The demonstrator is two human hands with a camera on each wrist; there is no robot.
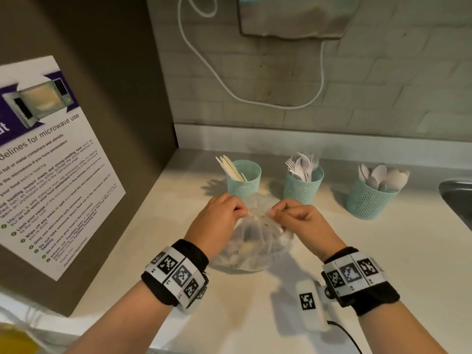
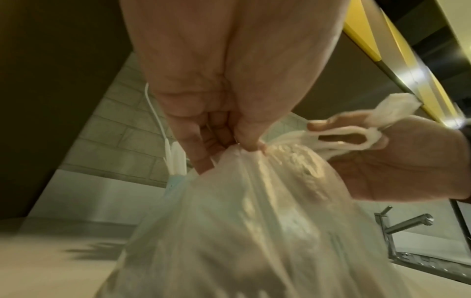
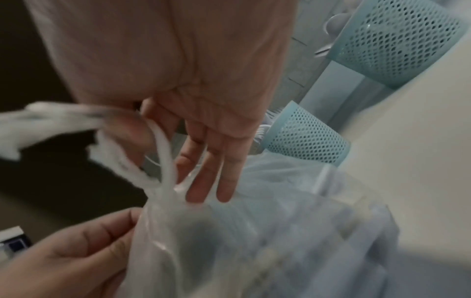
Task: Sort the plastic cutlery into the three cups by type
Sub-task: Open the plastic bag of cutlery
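A clear plastic bag [image 1: 251, 247] with cutlery inside sits on the white counter [image 1: 383, 251] in front of me. My left hand [image 1: 226, 213] pinches the bag's neck [image 2: 244, 153] between thumb and fingers. My right hand [image 1: 288, 215] pinches a twisted tie loop [image 2: 356, 139] of the bag [image 3: 203, 231] at its top. Behind stand three teal mesh cups: the left cup [image 1: 244, 180] holds knives, the middle cup [image 1: 302, 183] forks, the right cup [image 1: 369, 198] spoons.
A brown cabinet side with a microwave notice [image 1: 48, 162] walls off the left. A steel sink [image 1: 457, 198] lies at the right edge, its tap [image 2: 407, 221] seen in the left wrist view. A white cable [image 1: 229, 90] hangs on the brick wall.
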